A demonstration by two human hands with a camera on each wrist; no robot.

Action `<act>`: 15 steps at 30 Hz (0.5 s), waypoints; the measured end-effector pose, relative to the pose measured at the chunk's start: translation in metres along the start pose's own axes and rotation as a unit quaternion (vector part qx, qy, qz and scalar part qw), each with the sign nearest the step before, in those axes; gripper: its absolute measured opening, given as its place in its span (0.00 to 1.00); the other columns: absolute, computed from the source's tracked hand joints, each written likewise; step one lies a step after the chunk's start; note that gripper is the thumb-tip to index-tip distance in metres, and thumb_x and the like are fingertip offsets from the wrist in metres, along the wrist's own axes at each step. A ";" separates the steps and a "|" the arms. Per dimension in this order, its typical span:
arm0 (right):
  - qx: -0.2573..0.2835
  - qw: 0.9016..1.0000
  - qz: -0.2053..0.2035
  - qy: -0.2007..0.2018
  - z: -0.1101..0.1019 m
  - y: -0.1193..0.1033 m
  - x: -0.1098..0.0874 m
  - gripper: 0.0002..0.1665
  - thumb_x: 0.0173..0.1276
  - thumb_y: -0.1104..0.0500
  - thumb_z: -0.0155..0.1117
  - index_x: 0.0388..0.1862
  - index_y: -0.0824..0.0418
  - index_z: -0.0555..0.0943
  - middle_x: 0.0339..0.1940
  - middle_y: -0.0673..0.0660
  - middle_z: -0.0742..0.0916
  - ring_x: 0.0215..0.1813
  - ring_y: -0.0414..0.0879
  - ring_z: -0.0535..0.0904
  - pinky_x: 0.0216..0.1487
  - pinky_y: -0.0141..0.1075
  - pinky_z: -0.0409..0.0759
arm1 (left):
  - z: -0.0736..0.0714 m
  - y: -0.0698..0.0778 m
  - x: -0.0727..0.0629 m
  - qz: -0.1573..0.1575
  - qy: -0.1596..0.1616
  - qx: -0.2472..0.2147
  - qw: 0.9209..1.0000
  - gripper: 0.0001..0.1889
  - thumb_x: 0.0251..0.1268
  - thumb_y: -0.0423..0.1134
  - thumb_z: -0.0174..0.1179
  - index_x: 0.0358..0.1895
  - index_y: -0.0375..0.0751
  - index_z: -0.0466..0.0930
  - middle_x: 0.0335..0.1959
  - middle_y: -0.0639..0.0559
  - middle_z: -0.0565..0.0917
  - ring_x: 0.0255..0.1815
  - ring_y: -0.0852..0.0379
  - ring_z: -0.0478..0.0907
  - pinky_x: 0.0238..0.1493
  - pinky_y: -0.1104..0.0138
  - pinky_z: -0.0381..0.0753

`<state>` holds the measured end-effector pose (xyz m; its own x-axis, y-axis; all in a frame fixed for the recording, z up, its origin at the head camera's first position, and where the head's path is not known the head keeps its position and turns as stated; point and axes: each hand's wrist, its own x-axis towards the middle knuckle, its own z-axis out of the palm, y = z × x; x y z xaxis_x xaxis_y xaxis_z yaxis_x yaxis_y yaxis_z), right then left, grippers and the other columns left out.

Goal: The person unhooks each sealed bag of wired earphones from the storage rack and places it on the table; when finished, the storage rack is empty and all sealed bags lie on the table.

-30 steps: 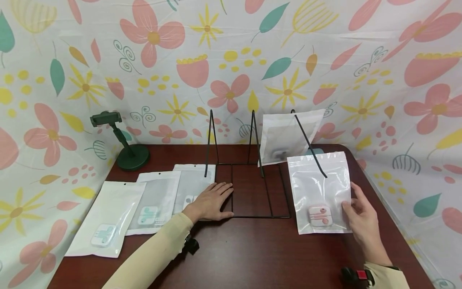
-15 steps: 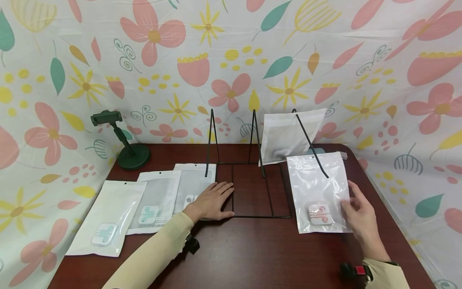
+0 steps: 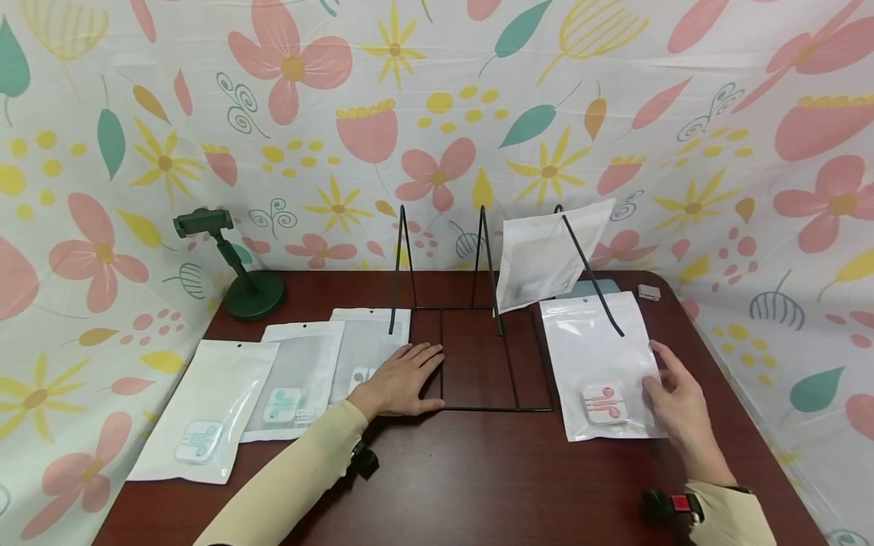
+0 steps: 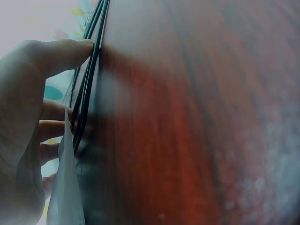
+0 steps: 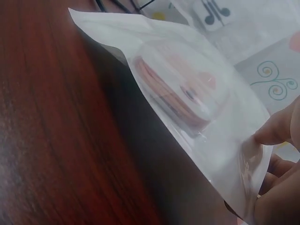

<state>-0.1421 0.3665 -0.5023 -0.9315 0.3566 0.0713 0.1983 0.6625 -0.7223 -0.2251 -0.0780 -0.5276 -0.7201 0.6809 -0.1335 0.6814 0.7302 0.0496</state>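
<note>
My right hand (image 3: 683,409) pinches the right edge of a white zip bag (image 3: 594,341) between thumb and fingers. Inside the bag is a clear case of pink earphones (image 5: 183,86). The right prong of a black wire rack (image 3: 497,410) crosses in front of the bag's upper part; whether it passes through the bag's hole I cannot tell. Another white bag (image 3: 546,258) hangs tilted farther back on that prong. My left hand (image 3: 399,381) rests with fingers stretched on the left side of the rack's base, partly covering a bag (image 3: 369,334) with dark earphones.
Two more bags lie at the left, one with a pale blue earphone case (image 3: 198,442), the other with a mint one (image 3: 281,406). A dark green phone stand (image 3: 254,294) occupies the table's back left. A small pale block (image 3: 649,292) lies at the back right, near a blue-grey thing (image 3: 587,288).
The pink-earphone bag's upper part has shifted left and back, my right hand moving slightly left with it. The rear bag tilts more. The small block at the back right has become visible.
</note>
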 end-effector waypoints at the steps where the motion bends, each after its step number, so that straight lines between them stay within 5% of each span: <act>1: -0.002 1.000 0.000 -0.001 0.000 0.000 0.000 0.38 0.70 0.66 0.53 0.77 0.46 0.60 0.41 0.65 0.83 0.32 0.42 0.72 0.27 0.30 0.69 | 0.000 0.000 0.000 0.000 0.000 0.000 1.000 0.46 0.64 0.74 0.43 0.78 0.48 0.52 0.80 0.53 0.51 0.80 0.51 0.48 0.77 0.53 0.50; 15: -0.018 0.999 0.031 -0.013 0.005 0.005 0.005 0.36 0.68 0.64 0.52 0.76 0.60 0.60 0.42 0.63 0.82 0.32 0.41 0.72 0.28 0.29 0.69 | 0.000 0.000 -0.001 0.001 0.005 -0.001 1.000 0.46 0.64 0.74 0.44 0.78 0.48 0.52 0.79 0.53 0.52 0.80 0.51 0.48 0.77 0.53 0.50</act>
<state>-0.1475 0.3680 -0.5087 -0.9248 0.3803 0.0096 0.2656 0.6636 -0.6994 -0.2239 -0.0785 -0.5271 -0.7195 0.6834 -0.1238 0.6830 0.7286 0.0523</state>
